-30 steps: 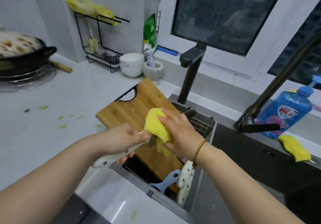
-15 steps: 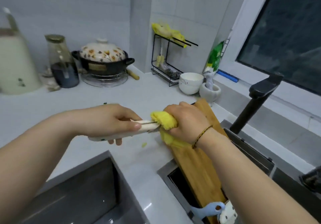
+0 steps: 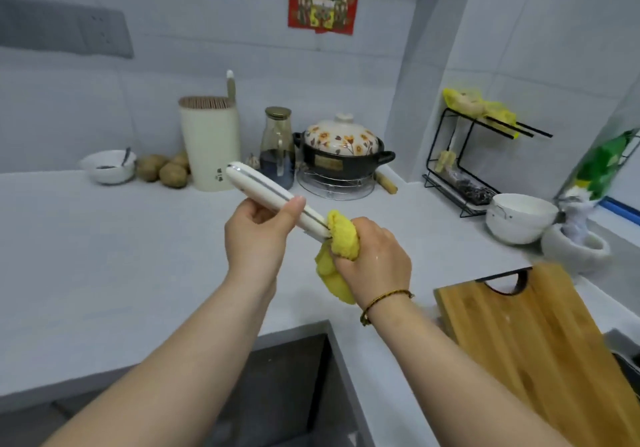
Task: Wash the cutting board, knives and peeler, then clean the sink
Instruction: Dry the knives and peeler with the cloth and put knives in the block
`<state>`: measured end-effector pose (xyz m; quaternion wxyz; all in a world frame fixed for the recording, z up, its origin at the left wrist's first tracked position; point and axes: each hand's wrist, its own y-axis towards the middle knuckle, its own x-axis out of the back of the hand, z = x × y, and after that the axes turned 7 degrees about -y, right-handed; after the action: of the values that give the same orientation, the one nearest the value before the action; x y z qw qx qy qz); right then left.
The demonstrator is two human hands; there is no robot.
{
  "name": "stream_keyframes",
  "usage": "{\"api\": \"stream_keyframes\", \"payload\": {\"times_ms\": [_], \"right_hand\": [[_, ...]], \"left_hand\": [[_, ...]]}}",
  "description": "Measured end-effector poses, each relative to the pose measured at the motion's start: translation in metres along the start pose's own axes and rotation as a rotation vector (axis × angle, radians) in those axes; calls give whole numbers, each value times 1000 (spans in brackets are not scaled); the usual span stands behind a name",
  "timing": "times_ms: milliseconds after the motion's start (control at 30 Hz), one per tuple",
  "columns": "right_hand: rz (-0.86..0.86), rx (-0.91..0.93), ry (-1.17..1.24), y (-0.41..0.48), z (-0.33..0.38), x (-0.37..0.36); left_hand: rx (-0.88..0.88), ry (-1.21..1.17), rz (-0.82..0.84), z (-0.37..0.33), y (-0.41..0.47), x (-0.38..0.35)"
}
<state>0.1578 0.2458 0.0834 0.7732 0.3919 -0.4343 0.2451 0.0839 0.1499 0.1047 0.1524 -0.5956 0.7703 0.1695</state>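
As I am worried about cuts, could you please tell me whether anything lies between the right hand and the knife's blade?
Yes: the yellow cloth is folded round the blade, and the right hand grips that cloth, so the blade itself is hidden. The left hand holds the knife directly by its white handle.

Cutting board [image 3: 519,335] right of cloth [image 3: 343,238]

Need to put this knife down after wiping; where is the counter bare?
Bare: the counter in front of the potatoes and knife block, left of the left hand; also between pot and cutting board. Crowded: right corner with rack, bowls, mortar.
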Motion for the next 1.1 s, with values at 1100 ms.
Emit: {"api": "stream_keyframes", "payload": {"times_ms": [1100], "right_hand": [[195,482,573,184,117,-130]], "left_hand": [[186,18,556,-16,281,99]]}}
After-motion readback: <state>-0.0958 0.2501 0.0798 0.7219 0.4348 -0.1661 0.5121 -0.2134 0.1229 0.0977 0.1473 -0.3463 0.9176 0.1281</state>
